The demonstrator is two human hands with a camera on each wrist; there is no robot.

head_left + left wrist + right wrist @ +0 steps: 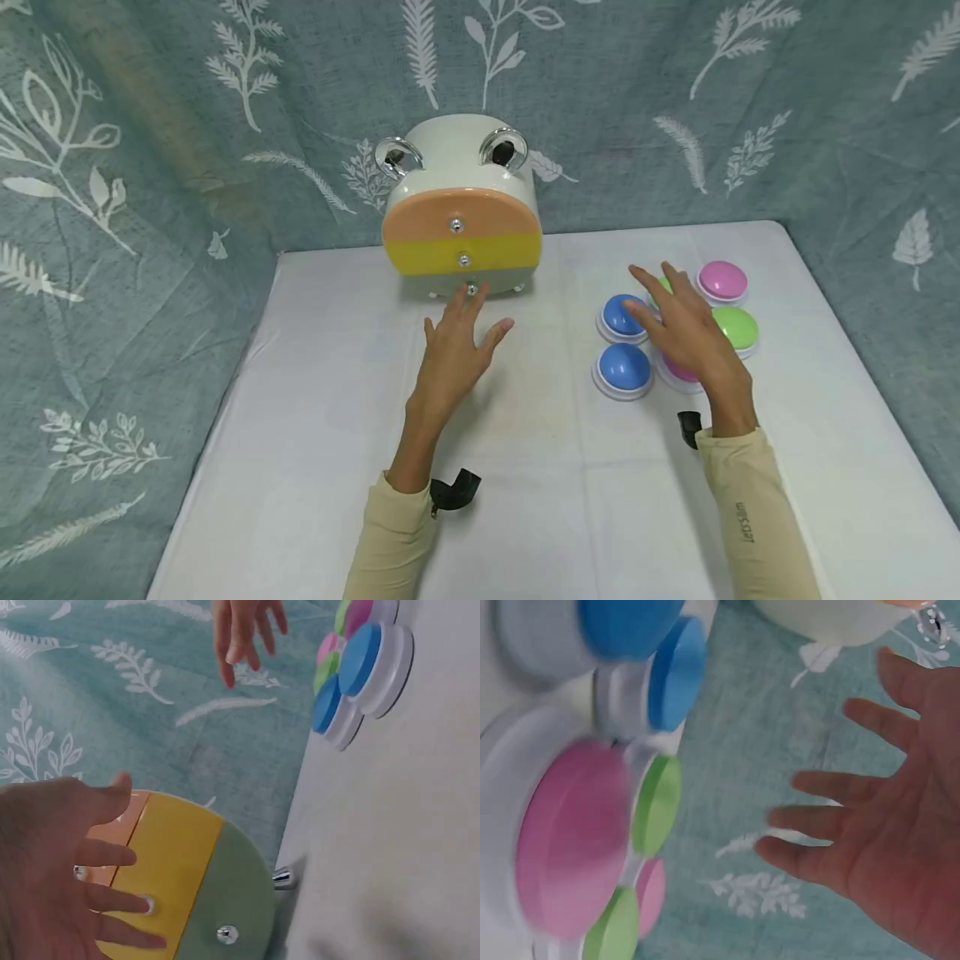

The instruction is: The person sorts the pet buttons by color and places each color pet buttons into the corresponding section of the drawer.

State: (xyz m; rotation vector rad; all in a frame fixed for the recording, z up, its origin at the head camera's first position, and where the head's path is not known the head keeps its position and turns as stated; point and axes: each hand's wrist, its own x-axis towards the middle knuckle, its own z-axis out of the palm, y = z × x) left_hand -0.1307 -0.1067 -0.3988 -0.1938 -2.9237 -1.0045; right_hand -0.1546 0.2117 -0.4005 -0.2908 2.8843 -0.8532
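My left hand (452,354) reaches toward a small drawer box (462,242) shaped like a frog's head, its fingers spread and holding nothing. In the head view its fingertips overlap the silver knob (472,288) of the bottom green drawer; the left wrist view shows the fingers in front of the orange and yellow drawers. Spread above a group of domed push lights is my right hand (686,325), also holding nothing. Around it are blue domes (626,367), a pink dome (722,280) and a green dome (736,327); another pink dome (577,840) is partly hidden beneath it in the head view.
A white cloth covers the table (517,517). Behind and beside it hangs a grey-green curtain (600,108) with white leaf prints. Chrome ring eyes (504,150) top the box, which stands at the table's back edge. Black straps (455,490) are on both wrists.
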